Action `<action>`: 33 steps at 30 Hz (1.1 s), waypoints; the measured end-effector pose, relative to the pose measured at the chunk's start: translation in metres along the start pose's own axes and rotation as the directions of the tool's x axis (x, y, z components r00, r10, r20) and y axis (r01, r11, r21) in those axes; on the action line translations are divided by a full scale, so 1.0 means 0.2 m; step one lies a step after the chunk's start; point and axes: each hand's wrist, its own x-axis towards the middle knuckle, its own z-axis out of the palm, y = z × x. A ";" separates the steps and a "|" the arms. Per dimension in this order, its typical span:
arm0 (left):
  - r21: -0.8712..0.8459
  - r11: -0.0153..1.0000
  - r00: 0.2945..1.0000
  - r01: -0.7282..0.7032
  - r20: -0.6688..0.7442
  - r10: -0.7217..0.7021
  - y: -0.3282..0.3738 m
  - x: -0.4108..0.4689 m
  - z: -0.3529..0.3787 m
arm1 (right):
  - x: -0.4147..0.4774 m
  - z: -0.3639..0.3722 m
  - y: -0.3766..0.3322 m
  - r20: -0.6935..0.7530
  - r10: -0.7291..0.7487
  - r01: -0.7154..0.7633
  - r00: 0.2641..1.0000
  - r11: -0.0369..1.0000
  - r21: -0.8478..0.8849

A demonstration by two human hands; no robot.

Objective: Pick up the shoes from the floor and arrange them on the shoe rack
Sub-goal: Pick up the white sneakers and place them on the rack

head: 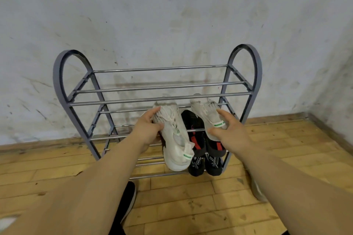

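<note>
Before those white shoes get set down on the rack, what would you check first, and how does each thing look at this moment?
1. Left hand has a firm hold on the left white shoe: ok, fingers wrap its side.
2. Right hand holds the right white shoe: cannot tell, fingers look spread around its heel.
3. Top shelf of the shoe rack is free: ok, bars bare.
4. Lower shelves have room: not ok on the right, black shoes sit there.
5. Shoes left on the floor: not ok, a dark shoe lies near the rack.
</note>
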 end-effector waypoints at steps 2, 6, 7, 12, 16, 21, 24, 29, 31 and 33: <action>-0.052 0.999 1.000 -0.011 -0.018 0.010 -0.01 0.07 0.07 | 0.06 0.03 0.02 0.005 0.002 -0.002 1.000 1.000 0.007; -0.111 0.993 0.994 -0.034 -0.107 0.022 -0.07 0.21 0.16 | 0.17 0.09 0.08 0.012 0.018 -0.018 1.000 0.999 0.040; -0.106 0.993 0.988 -0.044 -0.153 0.027 -0.09 0.24 0.17 | 0.19 0.11 0.09 -0.003 0.036 -0.036 0.999 0.997 0.062; 0.159 0.986 0.984 -0.052 -0.160 0.077 -0.08 0.22 0.28 | 0.24 0.17 0.14 0.014 0.071 -0.071 0.997 0.997 0.018; 0.354 0.930 0.991 -0.098 -0.051 0.124 -0.10 0.21 0.29 | 0.23 0.16 0.20 0.057 0.075 -0.069 0.996 0.993 -0.100; 0.437 0.891 0.992 -0.121 0.096 0.088 -0.06 0.12 0.23 | 0.21 0.11 0.17 0.099 0.106 -0.097 0.989 0.991 -0.092; 0.519 0.839 0.972 -0.162 0.231 0.045 -0.05 0.06 0.18 | 0.18 0.08 0.18 0.133 0.106 -0.086 0.985 0.985 -0.149; 0.769 0.576 0.941 -0.277 0.340 -0.001 -0.10 0.04 0.10 | 0.15 0.09 0.17 0.096 0.088 -0.066 0.991 0.976 -0.207; 0.779 0.561 0.943 -0.280 0.332 0.010 -0.11 0.04 0.10 | 0.14 0.09 0.16 0.086 0.069 -0.048 0.994 0.973 -0.226; 0.746 0.601 0.941 -0.287 0.336 0.031 -0.13 0.04 0.11 | 0.13 0.08 0.15 0.074 0.049 -0.030 0.996 0.971 -0.236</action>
